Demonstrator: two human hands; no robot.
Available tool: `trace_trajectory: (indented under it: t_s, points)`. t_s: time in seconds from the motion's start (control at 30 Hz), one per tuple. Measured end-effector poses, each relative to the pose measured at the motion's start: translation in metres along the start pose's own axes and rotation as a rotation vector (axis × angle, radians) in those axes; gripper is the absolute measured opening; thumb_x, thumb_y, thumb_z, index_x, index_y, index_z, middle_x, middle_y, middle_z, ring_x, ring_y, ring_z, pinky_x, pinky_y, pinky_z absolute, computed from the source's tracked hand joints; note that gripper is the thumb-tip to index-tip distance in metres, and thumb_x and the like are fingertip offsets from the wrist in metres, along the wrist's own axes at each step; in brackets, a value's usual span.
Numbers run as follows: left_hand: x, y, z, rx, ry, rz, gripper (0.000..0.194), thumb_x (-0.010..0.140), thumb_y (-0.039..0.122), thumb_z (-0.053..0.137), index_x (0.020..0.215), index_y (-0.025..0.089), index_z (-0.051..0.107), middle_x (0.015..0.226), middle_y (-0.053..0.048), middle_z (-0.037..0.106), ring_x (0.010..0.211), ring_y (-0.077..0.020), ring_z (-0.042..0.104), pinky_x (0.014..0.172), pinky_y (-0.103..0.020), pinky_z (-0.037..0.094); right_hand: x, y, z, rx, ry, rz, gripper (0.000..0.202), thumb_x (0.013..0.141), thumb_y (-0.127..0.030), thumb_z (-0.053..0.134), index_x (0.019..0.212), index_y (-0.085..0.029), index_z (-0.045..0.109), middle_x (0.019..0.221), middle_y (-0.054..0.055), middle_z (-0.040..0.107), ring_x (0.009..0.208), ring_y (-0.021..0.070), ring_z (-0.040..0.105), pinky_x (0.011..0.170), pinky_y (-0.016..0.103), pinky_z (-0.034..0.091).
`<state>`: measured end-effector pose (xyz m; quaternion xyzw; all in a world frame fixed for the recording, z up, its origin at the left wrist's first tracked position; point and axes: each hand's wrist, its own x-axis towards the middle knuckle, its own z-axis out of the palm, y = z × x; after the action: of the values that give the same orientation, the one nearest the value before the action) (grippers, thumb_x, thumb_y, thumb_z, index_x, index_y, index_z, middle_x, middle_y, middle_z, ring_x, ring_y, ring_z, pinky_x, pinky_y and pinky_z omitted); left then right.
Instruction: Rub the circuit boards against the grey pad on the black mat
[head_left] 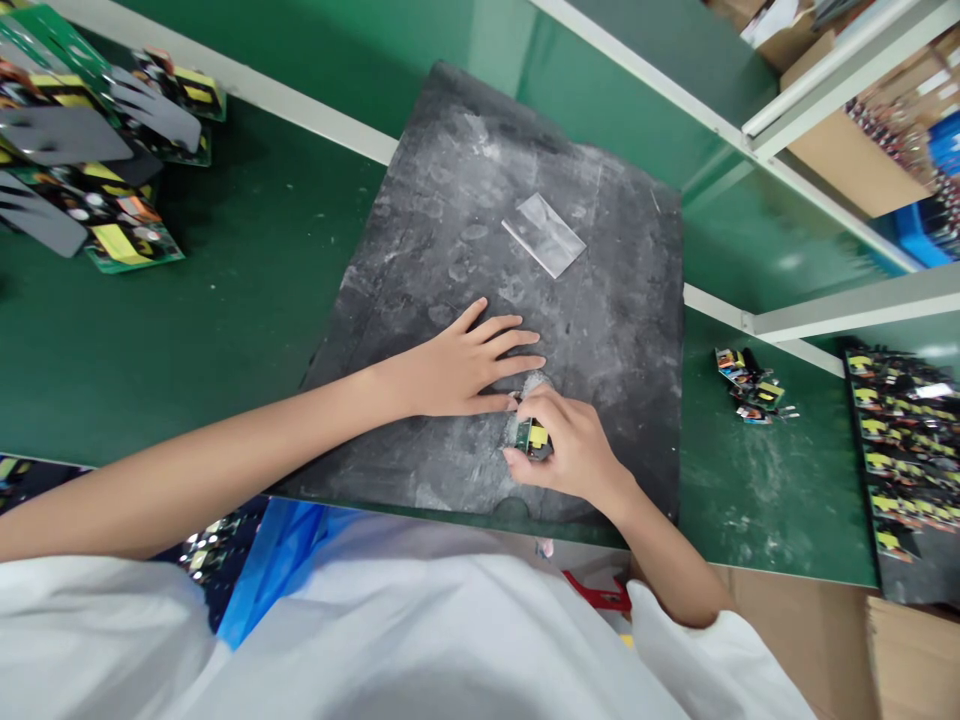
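Observation:
In the head view my right hand is closed around a small circuit board that carries a yellow-wrapped part. The board is held low over the near half of a worn black mat, beside a patch of pale residue. My left hand lies flat on the mat with its fingers spread, its little-finger side close to the board. Farther up the mat rests a thin, greyish rectangular plate. My right fingers hide part of the board.
Circuit boards with grey heat sinks are stacked at the upper left of the green bench. A few loose boards lie to the right, and a dark tray of boards stands beyond. Pale frame bars cross the upper right.

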<state>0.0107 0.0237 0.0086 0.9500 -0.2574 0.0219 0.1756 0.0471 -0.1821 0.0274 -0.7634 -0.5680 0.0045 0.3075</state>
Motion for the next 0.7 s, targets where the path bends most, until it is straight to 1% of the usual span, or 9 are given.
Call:
trace_trajectory:
  t_s: [0.57,0.7]
  points:
    - [0.0004,0.0016,-0.0036,-0.001,-0.027,-0.007,0.054,0.092,0.048,0.041,0.14,0.025,0.04,0.147,-0.009,0.037,0.138,-0.0314,0.026,0.111,-0.061,0.011,0.0009,0.0014,-0.0021,0.04,-0.027,0.022,0.017,0.079,-0.034,0.053,0.087,-0.022,0.042,0.076,0.001,0.055,0.065,0.0143,0.054,0.056,0.025,0.043]
    - [0.0001,0.0021,-0.0036,-0.003,-0.029,-0.015,0.053,0.092,0.047,0.04,0.14,0.025,0.039,0.148,-0.009,0.036,0.139,-0.0314,0.025,0.11,-0.063,0.01,0.0013,0.0011,-0.0028,0.045,-0.029,0.022,0.017,0.079,-0.034,0.053,0.086,-0.023,0.041,0.076,0.001,0.055,0.066,0.0148,0.055,0.055,0.025,0.043]
